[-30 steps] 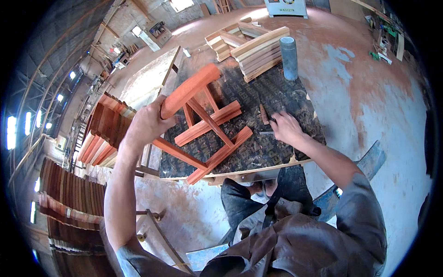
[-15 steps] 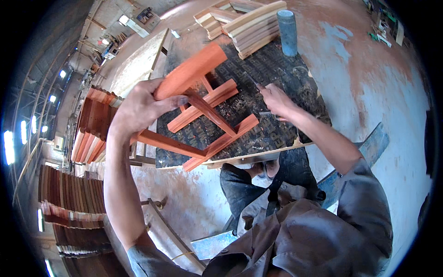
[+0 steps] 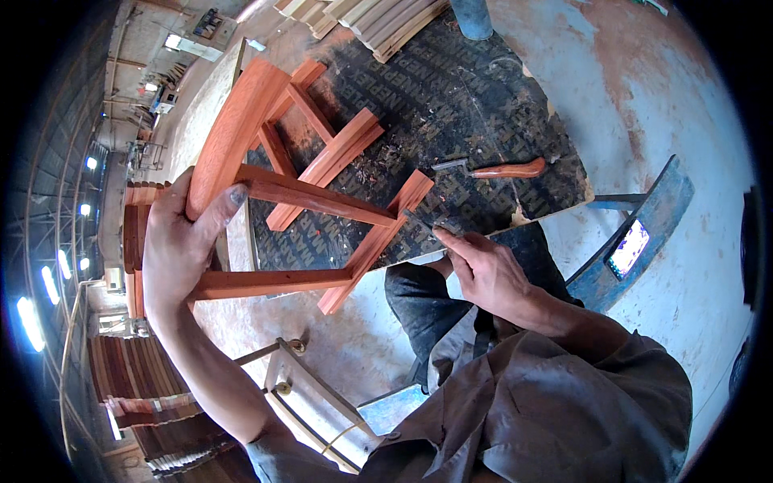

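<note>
My left hand [image 3: 189,233] is closed around the wide curved end piece of a reddish wooden frame [image 3: 241,129], thumb along its inner side. The frame has several bars joined by crosspieces and is held tilted over the dark worktop's near left edge. In my right hand [image 3: 491,278] is a thin dark metal tool [image 3: 420,222], its exact kind unclear. Its tip lies at the joint where a bar meets the frame's near crosspiece, and my index finger stretches along it. A wooden-handled tool with a metal end [image 3: 507,169] lies on the worktop.
The dark, printed worktop [image 3: 451,105] has a chipped right edge. Pale wooden pieces [image 3: 386,28] are stacked at its far side beside a blue-grey cylinder [image 3: 472,18]. A lit phone [image 3: 628,248] rests on a blue bench at right. Stacked reddish boards [image 3: 133,366] stand at left.
My right hand has come from the worktop toward me, bringing the thin tool to the frame's joint. The left hand has turned the frame and moved left. The wooden-handled tool is now uncovered.
</note>
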